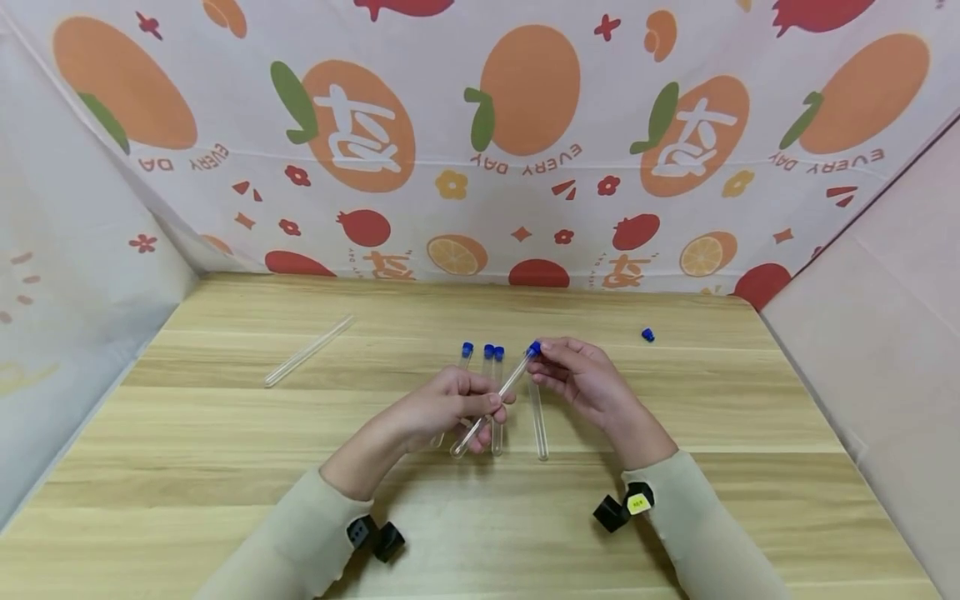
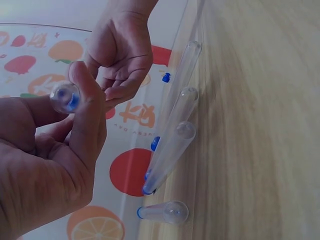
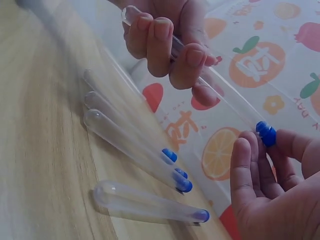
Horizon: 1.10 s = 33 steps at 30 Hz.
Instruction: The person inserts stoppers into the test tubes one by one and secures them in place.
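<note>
My left hand [image 1: 461,404] grips a clear glass test tube [image 1: 512,385] around its middle, the tube slanting with its rounded end low and toward me. At the tube's upper end sits a blue stopper [image 3: 266,133], pinched between the thumb and fingers of my right hand [image 1: 585,379]. How deep the stopper sits cannot be told. Beneath and behind my hands, several blue-stoppered test tubes lie on the table; one stoppered tube [image 3: 150,202] lies apart, on the right-hand side. My left hand partly covers the others in the head view.
On the wood-grain table [image 1: 187,500], a tube without a stopper [image 1: 309,352] lies at the back left. A loose blue stopper [image 1: 648,335] lies at the back right. A fruit-printed cloth [image 1: 450,217] hangs behind the table, with pale cloth at both sides.
</note>
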{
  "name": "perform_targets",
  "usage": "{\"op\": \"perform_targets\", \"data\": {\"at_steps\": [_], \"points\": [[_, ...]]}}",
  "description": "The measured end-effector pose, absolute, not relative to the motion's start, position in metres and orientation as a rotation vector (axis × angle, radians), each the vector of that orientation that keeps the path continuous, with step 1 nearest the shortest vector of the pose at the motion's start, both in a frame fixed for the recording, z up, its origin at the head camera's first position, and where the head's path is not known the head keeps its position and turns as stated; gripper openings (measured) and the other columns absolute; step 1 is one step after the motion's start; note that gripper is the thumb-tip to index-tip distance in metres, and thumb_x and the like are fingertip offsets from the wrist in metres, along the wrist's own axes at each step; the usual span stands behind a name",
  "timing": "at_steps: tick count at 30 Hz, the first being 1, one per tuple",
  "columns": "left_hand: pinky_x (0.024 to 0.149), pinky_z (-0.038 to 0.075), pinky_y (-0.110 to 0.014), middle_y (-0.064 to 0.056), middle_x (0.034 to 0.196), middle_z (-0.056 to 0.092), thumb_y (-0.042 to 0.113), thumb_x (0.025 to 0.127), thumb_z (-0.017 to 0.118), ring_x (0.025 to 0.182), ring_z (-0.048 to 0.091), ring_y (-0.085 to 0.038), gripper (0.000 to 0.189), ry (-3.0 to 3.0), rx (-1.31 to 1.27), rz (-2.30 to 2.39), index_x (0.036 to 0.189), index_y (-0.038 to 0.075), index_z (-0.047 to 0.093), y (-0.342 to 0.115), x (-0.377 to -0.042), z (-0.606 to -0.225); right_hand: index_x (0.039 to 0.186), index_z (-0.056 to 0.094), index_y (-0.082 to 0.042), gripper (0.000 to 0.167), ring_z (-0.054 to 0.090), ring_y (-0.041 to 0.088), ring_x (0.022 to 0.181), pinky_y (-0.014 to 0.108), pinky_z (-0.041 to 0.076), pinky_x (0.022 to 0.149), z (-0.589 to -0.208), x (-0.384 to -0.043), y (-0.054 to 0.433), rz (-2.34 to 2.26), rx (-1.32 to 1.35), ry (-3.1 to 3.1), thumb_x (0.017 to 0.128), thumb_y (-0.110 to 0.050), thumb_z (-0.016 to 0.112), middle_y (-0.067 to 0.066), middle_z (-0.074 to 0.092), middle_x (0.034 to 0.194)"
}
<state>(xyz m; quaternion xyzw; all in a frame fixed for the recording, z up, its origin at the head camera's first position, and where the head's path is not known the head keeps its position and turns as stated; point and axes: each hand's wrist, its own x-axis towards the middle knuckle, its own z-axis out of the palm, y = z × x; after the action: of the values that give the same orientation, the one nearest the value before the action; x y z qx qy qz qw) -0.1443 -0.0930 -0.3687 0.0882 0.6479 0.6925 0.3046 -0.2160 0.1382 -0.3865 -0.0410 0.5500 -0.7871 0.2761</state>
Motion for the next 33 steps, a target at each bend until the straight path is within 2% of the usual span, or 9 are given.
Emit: {"op": "perform_targets", "data": {"at_steps": [11,20,25,33], "points": [[0.053,0.056,-0.026,-0.011,0.088,0.063,0.006,0.105,0.047,0.058,0.059,-0.013,0.029,1.738,0.22,1.808,0.12,-0.017,0.056,-0.096,-0.137,-0.372,0.093,0.069,-0.005,0.012,0.07,0.015,0.087,0.028,0.059,0.084,-0.397,-0.206,0.128,-2.08,-0.166,1.69,0.099,-0.011,0.061,0.007,0.073,0.094],[0.051,0.056,-0.026,-0.009,0.085,0.063,0.006,0.104,0.048,0.056,0.059,-0.012,0.028,1.755,0.239,1.793,0.116,-0.018,0.058,-0.095,-0.138,-0.369,0.086,0.065,-0.001,0.013,0.07,0.016,0.085,0.033,0.06,0.083,-0.394,-0.209,0.129,-2.042,-0.424,1.929,0.097,-0.007,0.064,0.007,0.074,0.094],[0.05,0.056,-0.026,-0.009,0.083,0.063,0.006,0.103,0.049,0.055,0.058,-0.013,0.027,1.727,0.246,1.789,0.113,-0.018,0.058,-0.095,-0.138,-0.368,0.089,0.065,0.004,0.012,0.07,0.016,0.085,0.034,0.06,0.083,-0.392,-0.211,0.135,-1.981,-0.518,1.981,0.096,-0.006,0.064,0.008,0.073,0.096],[0.051,0.056,-0.027,-0.011,0.085,0.062,0.007,0.104,0.049,0.055,0.058,-0.013,0.029,1.704,0.267,1.791,0.116,-0.018,0.058,-0.093,-0.14,-0.367,0.09,0.066,0.0,0.011,0.07,0.017,0.087,0.035,0.06,0.085,-0.389,-0.216,0.141,-1.948,-0.538,1.934,0.097,-0.008,0.064,0.006,0.073,0.098]]}}
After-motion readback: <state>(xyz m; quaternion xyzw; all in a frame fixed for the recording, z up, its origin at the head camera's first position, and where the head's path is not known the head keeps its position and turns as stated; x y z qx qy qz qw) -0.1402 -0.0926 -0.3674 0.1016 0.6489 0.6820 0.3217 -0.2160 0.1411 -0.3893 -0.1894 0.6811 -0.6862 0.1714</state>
